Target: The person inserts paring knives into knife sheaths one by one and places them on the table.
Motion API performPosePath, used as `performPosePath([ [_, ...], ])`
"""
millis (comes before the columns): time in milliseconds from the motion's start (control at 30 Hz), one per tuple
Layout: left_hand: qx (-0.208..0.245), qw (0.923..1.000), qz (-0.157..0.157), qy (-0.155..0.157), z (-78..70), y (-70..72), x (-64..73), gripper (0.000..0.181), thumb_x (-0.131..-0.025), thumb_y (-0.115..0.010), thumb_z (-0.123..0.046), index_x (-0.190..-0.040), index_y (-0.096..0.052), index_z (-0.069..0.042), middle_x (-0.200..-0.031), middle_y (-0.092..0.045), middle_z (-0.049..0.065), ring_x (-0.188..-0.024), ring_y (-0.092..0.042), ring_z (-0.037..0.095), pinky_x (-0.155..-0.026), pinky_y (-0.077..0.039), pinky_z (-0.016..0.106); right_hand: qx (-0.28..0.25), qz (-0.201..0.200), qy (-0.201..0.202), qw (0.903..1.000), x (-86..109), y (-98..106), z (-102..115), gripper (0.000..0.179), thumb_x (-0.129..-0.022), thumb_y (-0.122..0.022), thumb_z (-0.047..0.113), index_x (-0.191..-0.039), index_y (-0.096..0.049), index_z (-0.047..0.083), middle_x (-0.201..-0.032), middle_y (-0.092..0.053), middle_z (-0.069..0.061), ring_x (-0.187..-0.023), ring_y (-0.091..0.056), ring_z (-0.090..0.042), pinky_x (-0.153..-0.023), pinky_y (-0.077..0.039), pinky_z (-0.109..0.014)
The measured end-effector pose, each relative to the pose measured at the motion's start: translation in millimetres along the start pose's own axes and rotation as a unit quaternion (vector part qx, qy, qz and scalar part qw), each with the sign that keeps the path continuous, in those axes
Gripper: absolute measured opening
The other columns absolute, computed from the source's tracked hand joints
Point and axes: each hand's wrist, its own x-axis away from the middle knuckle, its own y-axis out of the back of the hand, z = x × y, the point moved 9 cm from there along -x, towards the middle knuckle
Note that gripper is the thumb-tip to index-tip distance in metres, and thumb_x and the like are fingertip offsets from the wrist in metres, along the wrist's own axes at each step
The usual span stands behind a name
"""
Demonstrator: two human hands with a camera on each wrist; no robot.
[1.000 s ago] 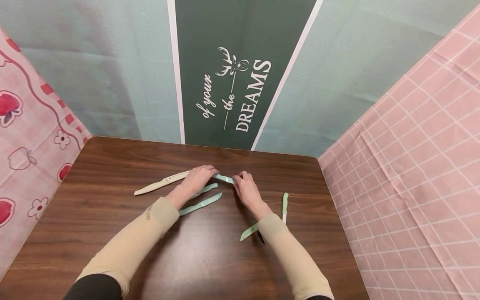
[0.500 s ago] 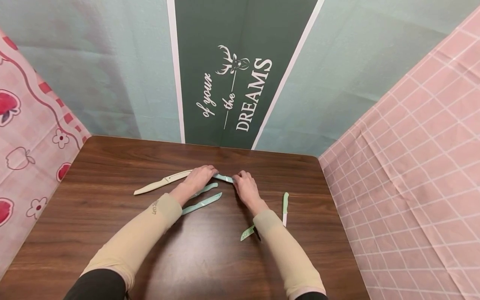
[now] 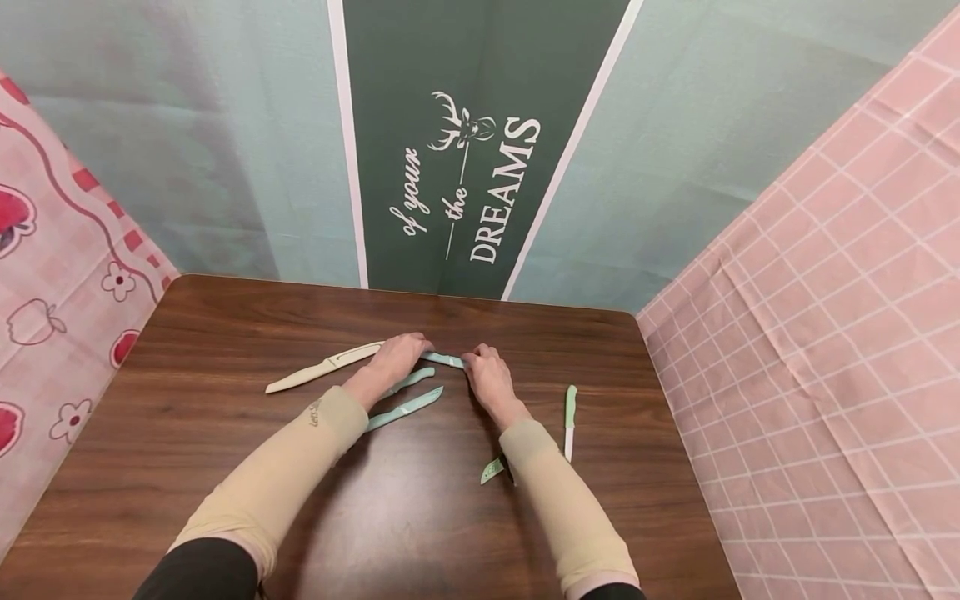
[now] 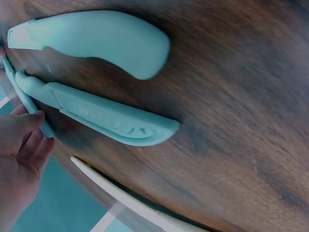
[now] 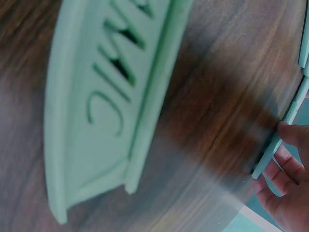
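Note:
Near the back of the table, a light-blue sheathed knife (image 3: 444,360) lies between both hands. My left hand (image 3: 397,357) pinches its left end between thumb and fingers. At the other end, my right hand (image 3: 491,379) grips it the same way, thumb on one side and fingers beneath in the right wrist view. Two turquoise knives, an upper one (image 3: 415,378) and a lower one (image 3: 408,407), rest partly hidden by my left forearm. Beyond the left hand is a cream sheathed knife (image 3: 322,367). A green sheath (image 5: 106,106) with cut-out letters lies under my right forearm.
To the right lies a green-handled knife (image 3: 570,408) with its white blade bare. The brown wooden table (image 3: 405,517) ends at a grey-green fabric backdrop (image 3: 247,167). Pink cloths, one fruit-patterned (image 3: 67,317) and one checked (image 3: 832,317), hang at the sides.
The right forearm has shifted left, covering more of the green sheath and uncovering the green knife's blade. Both hands keep hold of the light-blue knife, which has barely moved.

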Motion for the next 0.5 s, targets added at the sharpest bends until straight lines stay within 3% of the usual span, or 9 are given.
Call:
performPosePath([
  [500,0.034,0.9981,-0.002,0.051,4.7,-1.5,-2.0,0.034,-0.097,-0.053,0.004,-0.117,-0.075,-0.013,-0.114,-0.070,0.010,-0.109,-0.069,0.028,-0.093,-0.057,0.039,0.026,-0.037,-0.003,0.9990,-0.9,5.6,8.8,0.019,-0.095,-0.065,0.010,-0.106,-0.080,0.015,-0.106,-0.069,-0.010,-0.098,-0.068,-0.026,-0.079,-0.060,-0.038],
])
